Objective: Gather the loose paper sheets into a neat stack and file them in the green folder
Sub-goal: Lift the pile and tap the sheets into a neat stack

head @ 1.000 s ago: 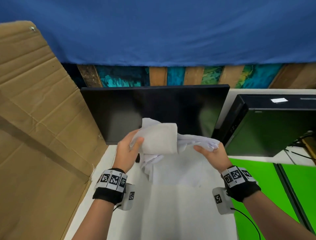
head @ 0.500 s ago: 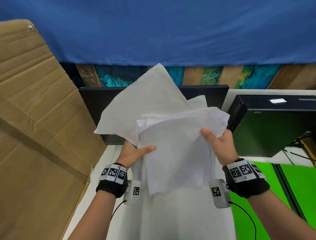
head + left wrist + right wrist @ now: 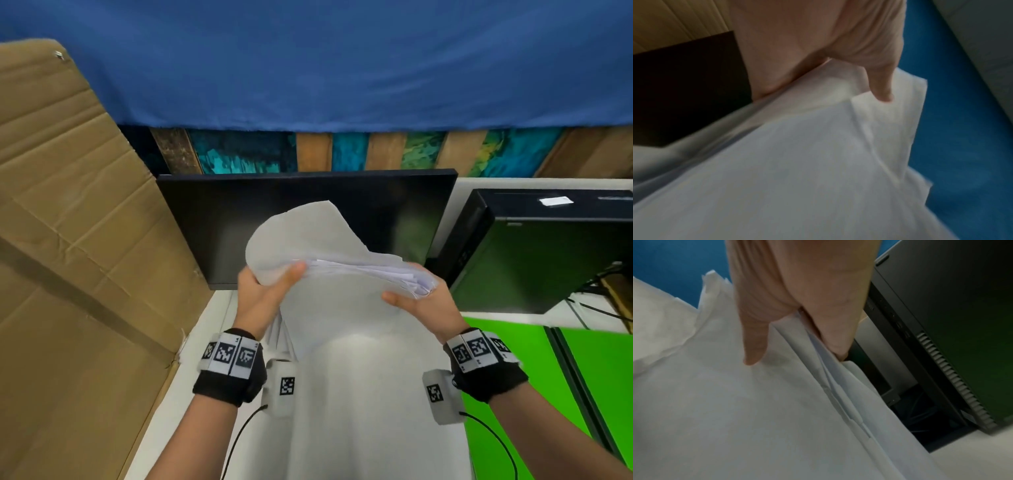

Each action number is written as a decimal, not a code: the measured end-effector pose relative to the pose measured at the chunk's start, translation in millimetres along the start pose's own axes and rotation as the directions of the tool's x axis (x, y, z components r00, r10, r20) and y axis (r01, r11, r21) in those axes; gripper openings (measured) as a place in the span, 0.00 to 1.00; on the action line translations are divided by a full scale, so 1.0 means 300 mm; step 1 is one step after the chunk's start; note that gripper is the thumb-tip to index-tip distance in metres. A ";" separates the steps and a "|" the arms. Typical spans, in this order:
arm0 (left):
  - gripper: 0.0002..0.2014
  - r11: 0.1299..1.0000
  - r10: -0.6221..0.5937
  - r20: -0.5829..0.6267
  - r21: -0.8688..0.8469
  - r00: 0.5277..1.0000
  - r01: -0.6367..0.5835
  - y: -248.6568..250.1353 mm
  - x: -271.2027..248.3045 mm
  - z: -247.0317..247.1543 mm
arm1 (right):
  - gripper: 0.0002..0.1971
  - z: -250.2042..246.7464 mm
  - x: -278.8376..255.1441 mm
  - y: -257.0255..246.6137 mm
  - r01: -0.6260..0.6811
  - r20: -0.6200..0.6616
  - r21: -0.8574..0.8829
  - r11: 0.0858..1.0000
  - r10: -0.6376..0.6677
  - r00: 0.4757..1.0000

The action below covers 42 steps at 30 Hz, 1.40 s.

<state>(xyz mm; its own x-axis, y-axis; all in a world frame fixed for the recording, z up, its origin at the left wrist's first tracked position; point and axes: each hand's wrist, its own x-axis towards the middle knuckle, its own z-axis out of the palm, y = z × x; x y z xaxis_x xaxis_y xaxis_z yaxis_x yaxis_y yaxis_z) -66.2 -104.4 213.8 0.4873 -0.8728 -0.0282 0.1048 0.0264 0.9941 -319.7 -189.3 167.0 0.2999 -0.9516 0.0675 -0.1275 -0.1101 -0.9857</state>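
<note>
White bench (image 3: pixel 178 394) below, green folder (image 3: pixel 513 383) lying open at right. Paper sheets (image 3: pixel 342 308) raised above the bench before a dark monitor (image 3: pixel 308 212), top curling over. Left hand (image 3: pixel 260 294) pinching one edge, right hand (image 3: pixel 421 308) gripping the other.

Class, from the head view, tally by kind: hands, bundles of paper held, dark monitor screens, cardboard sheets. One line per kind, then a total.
Hands: 2, left hand and right hand
Paper bundle: 1
Monitors: 2, middle, right
Cardboard sheet: 1
Total: 6
</note>
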 end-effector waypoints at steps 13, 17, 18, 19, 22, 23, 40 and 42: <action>0.13 0.510 0.437 0.365 0.653 0.822 -0.560 -0.014 0.037 -0.003 | 0.26 -0.011 0.020 0.008 -0.042 0.021 -0.001 0.999 0.042 0.999; 0.15 0.540 0.346 0.414 0.647 0.842 -0.539 0.001 0.047 0.021 | 0.14 0.008 0.024 0.006 -0.020 -0.008 -0.067 0.998 0.019 1.000; 0.17 0.589 0.353 0.412 0.600 0.840 -0.542 0.004 0.046 0.026 | 0.09 0.016 0.024 0.002 -0.013 -0.045 -0.108 0.994 0.008 0.999; 0.20 0.644 0.357 0.396 0.551 0.846 -0.530 0.002 0.045 0.027 | 0.10 0.021 0.027 0.004 -0.011 -0.090 -0.136 0.991 -0.001 0.996; 0.37 0.809 0.294 0.286 0.433 0.912 -0.397 -0.019 0.055 0.010 | 0.05 0.035 0.042 -0.021 -0.030 -0.182 -0.081 0.996 0.015 0.983; 0.40 0.845 0.241 0.242 0.424 0.940 -0.326 -0.037 0.065 0.000 | 0.03 0.038 0.042 -0.039 -0.028 -0.208 -0.030 0.999 0.022 0.978; 0.17 0.974 -0.127 0.133 0.206 0.983 0.098 -0.206 0.076 -0.075 | 0.19 0.028 0.033 0.013 -0.096 -0.032 -0.324 0.941 0.091 0.995; 0.20 0.971 -0.118 0.139 0.224 0.983 0.084 -0.204 0.074 -0.072 | 0.18 0.017 0.050 0.064 -0.073 -0.028 -0.488 0.870 0.068 0.997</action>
<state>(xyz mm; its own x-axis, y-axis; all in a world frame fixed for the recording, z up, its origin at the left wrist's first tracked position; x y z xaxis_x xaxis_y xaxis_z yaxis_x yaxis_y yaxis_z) -43.2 -115.0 150.2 0.3461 -0.9292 -0.1300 -0.0512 -0.1571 0.9863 -312.7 -204.3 148.4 0.2643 -0.9644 0.0045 -0.5937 -0.1663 -0.7873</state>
